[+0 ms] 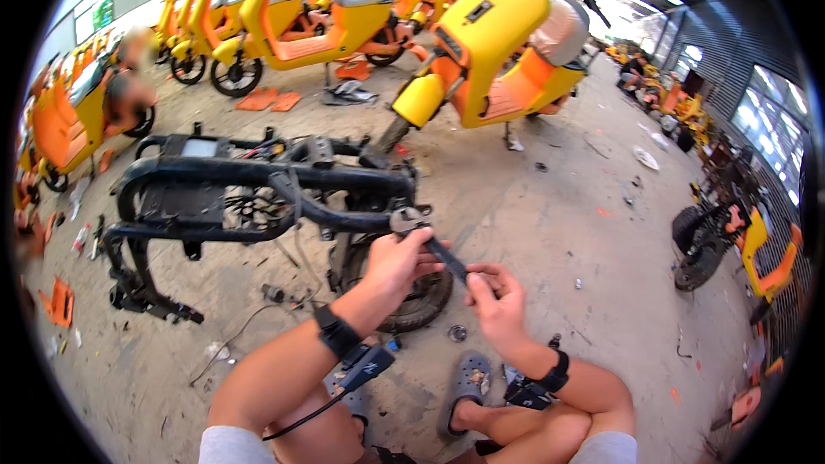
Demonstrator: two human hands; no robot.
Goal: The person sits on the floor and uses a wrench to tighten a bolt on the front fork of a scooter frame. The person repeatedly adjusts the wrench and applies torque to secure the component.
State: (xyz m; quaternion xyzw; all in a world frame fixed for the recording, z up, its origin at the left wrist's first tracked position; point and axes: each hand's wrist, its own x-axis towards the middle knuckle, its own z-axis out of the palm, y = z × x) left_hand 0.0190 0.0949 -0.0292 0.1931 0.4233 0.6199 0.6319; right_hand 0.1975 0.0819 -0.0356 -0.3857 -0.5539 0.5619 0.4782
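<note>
Squatted low over a stripped black scooter frame (258, 193), tipped on its side across the concrete floor (550, 232). Left hand (397, 262) wrapped tight round the head end of an adjustable wrench (427, 241), fingers closed on the tool just where the grey jaw met the frame's tube. Wrench head up at eleven o'clock from that hand, touching the tube; dark handle slanting down toward four o'clock. Right hand (497, 301) pinched on the handle's lower end, thumb and fingertips together on it, the other fingers curled under. Both hands clamped on the one tool, then, and close together, the right at about four o'clock from the left.

Black wheel (421, 296) just behind the left wrist, partly hidden by the forearm. Loose wiring bunched inside the frame near its middle. Black wrist strap (337, 332) with a small device and cable on the left forearm, black band (557, 372) on the right wrist. Grey sandal (464, 387) on a foot at six o'clock from the hands, small round part on the floor just above it.

Yellow and orange scooter (498, 51) propped up at twelve o'clock from the hands, well apart. Row of yellow scooters (292, 17) farther back at eleven o'clock. Orange panels scattered on the floor before them. Another overturned wheel and yellow body at three o'clock, far off.
</note>
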